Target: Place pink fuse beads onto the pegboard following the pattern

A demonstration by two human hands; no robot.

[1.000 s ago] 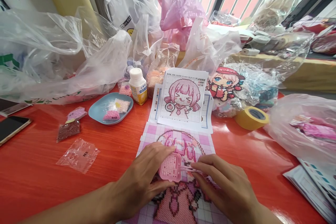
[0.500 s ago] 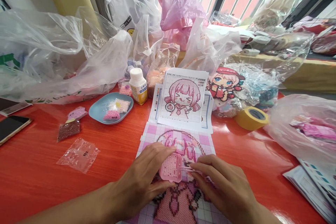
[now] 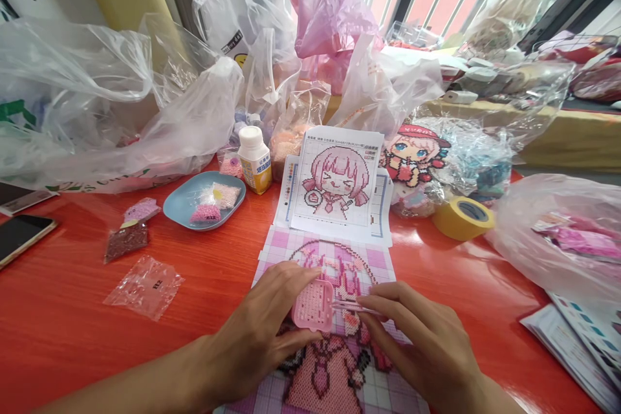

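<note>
My left hand (image 3: 266, 320) grips a small pink bead tray (image 3: 313, 306) between thumb and fingers, tilted so its inside with rows of beads faces me. In my right hand (image 3: 422, 330) is a pair of light-coloured tweezers (image 3: 350, 305), pinched between thumb and fingers, their tips at the tray's right edge. Whether the tips hold a bead is too small to tell. Under both hands lies a partly covered bead picture (image 3: 323, 378) of a pink-haired figure on a purple-and-white checked pegboard. Behind it leans a printed pattern sheet (image 3: 337, 184) of the same figure.
A blue plate (image 3: 177, 207) with bead packets stands left, beside a white bottle (image 3: 255, 158). Bead bags (image 3: 127, 239), an empty clear bag (image 3: 145, 288) and a phone (image 3: 24, 239) lie further left. Yellow tape (image 3: 456, 220) and a plastic bag (image 3: 557, 226) are at right.
My right hand and the tweezers have shifted slightly right and up. The tray in my left hand has moved a little left and up.
</note>
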